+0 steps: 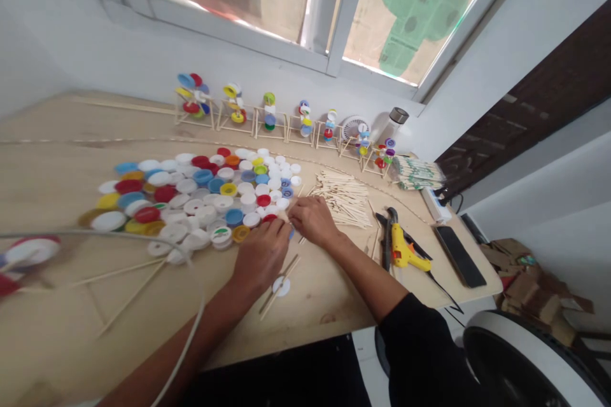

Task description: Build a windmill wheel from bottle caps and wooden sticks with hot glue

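My left hand [262, 253] lies knuckles up on the wooden table [57, 140], fingers curled at the near edge of a spread of coloured bottle caps [200, 194]. My right hand [312, 219] sits just to its right, fingers bent and closed over something small I cannot make out, between the caps and a pile of thin wooden sticks [344, 197]. A white cap [281, 286] on crossed sticks lies just below my left hand.
Several stick-and-cap models [267, 116] line the back wall under the window. A yellow glue gun [405, 252], dark pliers [383, 238] and a black phone [460, 255] lie at the right edge. Long sticks [119, 273] and a white cable [186, 337] cross the near left.
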{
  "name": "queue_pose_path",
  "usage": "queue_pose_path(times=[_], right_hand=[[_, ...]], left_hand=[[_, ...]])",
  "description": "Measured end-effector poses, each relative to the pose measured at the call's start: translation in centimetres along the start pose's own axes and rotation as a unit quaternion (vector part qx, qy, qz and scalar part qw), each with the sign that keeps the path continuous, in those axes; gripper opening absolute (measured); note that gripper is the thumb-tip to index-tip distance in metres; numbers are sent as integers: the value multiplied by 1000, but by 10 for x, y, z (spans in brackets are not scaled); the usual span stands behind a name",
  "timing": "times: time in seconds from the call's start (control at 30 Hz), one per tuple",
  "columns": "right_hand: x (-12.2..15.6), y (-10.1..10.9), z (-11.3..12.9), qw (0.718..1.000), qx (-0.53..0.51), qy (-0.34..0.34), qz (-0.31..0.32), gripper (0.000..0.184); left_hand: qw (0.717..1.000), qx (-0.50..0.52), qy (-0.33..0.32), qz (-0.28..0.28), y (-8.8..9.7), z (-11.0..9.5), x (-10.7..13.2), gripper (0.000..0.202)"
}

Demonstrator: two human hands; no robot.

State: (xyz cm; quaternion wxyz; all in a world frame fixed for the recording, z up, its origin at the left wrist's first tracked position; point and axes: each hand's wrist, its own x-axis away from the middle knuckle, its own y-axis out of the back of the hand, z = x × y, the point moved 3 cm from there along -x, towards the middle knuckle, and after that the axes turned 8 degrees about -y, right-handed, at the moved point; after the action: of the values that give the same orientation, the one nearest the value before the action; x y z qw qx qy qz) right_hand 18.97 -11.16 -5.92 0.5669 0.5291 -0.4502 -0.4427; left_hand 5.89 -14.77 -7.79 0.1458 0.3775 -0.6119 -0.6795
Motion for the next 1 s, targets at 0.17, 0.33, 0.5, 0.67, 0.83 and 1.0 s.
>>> queue_pose_path(times=[0.17, 0.33, 0.5, 0.67, 0.83, 1.0], right_hand=[[9, -2, -1, 999, -7, 34, 2, 25], [28, 4, -7, 996, -26, 81, 4, 25], [22, 28, -28, 999, -31, 30, -3, 24], [-25, 46, -62, 995, 23, -99, -17, 27], [-69, 43, -84, 987, 52, -153, -22, 31], [-96, 26, -86, 985, 41, -168, -13, 29]], left_hand=[[1000, -11, 25, 15, 1, 7, -2, 30], [999, -17, 25, 25, 1, 8, -6, 31], [999, -17, 21, 26, 0, 10, -5, 34], [1000, -13, 6, 13, 1, 7, -5, 34], [1000, -7, -25, 4, 5, 3, -7, 27], [999, -7, -38, 4, 6, 4, -7, 24]])
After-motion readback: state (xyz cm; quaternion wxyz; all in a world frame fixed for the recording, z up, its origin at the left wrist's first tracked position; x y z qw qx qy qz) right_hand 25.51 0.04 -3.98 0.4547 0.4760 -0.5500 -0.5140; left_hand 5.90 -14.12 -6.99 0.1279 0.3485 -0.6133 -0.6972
